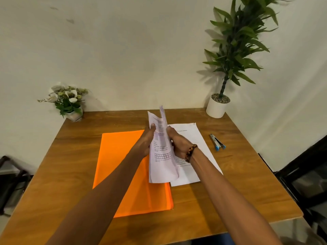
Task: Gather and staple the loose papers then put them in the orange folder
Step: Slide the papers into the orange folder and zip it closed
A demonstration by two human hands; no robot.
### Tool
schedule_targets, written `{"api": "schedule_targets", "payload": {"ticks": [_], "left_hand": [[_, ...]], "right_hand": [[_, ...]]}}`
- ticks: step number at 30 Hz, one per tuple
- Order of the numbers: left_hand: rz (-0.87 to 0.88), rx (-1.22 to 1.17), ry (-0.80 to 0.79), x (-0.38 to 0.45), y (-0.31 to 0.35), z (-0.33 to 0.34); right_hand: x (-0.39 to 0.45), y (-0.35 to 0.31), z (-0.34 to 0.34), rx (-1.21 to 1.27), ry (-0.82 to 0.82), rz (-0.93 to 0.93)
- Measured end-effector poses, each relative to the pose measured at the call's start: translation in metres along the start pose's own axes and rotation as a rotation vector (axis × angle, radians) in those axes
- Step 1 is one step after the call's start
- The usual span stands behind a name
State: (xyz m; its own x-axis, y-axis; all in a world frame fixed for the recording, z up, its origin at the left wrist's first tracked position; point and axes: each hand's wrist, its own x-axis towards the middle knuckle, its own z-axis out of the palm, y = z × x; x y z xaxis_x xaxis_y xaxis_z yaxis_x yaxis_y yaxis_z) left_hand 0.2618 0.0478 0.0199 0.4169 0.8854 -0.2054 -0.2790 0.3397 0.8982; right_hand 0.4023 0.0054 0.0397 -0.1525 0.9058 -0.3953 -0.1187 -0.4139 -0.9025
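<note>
Centrally, a sheaf of white printed papers (160, 152) held upright on its lower edge, standing over the right margin of a flat orange card folder (123, 167) lying shut on the brown wooden counter (238, 183). Left hand (147, 140) clasped around the sheaf's left edge, thumb across the front page. Right hand (178, 145) gripping the right edge, fingers curled behind the pages, a dark beaded bracelet (191, 152) around that wrist. Top corners of the sheaf fanned apart and blurred. Just beside the folder, partly under the right forearm, a single white printed sheet (192, 138) flat on the counter, its near corner touching the folder's edge. Further right, well apart from the sheet, a small silver stapler with blue ends (217, 142), lying on the wood. At the far left corner, against the pale wall, a white pot of white artificial flowers (66, 101); at the far right corner, a tall green leafy plant in a round white pot (218, 106).
</note>
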Motion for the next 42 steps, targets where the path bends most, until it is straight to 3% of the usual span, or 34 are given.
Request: {"api": "schedule_targets", "payload": {"ticks": [4, 8, 12, 14, 17, 20, 28, 35, 39, 42], "left_hand": [[-0.106, -0.086, -0.157, 0.000, 0.002, 0.000], [-0.127, -0.009, -0.134, 0.001, 0.003, -0.005], [-0.123, 0.286, 0.218, 0.004, 0.003, -0.009], [-0.012, 0.556, 0.369, 0.007, -0.006, -0.013], [0.090, 1.216, 0.444, 0.014, -0.028, -0.025], [0.018, 1.389, 0.496, 0.015, -0.046, -0.030], [0.002, 1.496, 0.491, 0.022, -0.058, -0.033], [0.200, 1.466, 0.654, 0.014, -0.063, -0.025], [0.306, 1.341, 0.749, 0.009, -0.058, -0.023], [0.226, 1.101, 0.772, 0.006, -0.043, -0.025]], "right_hand": [[0.022, 0.017, -0.006, -0.066, 0.244, 0.000], [0.009, 0.015, -0.018, 0.165, 0.201, -0.042], [0.008, 0.013, -0.036, 0.298, 0.248, -0.099], [0.007, 0.010, -0.046, 0.354, 0.297, -0.131], [0.005, 0.006, -0.060, 0.423, 0.337, -0.168], [0.004, 0.005, -0.067, 0.493, 0.351, -0.187], [0.003, 0.009, -0.068, 0.506, 0.412, -0.214], [0.006, 0.015, -0.061, 0.504, 0.504, -0.227], [0.005, 0.015, -0.064, 0.504, 0.529, -0.224], [0.006, 0.008, -0.068, 0.505, 0.533, -0.233]]}}
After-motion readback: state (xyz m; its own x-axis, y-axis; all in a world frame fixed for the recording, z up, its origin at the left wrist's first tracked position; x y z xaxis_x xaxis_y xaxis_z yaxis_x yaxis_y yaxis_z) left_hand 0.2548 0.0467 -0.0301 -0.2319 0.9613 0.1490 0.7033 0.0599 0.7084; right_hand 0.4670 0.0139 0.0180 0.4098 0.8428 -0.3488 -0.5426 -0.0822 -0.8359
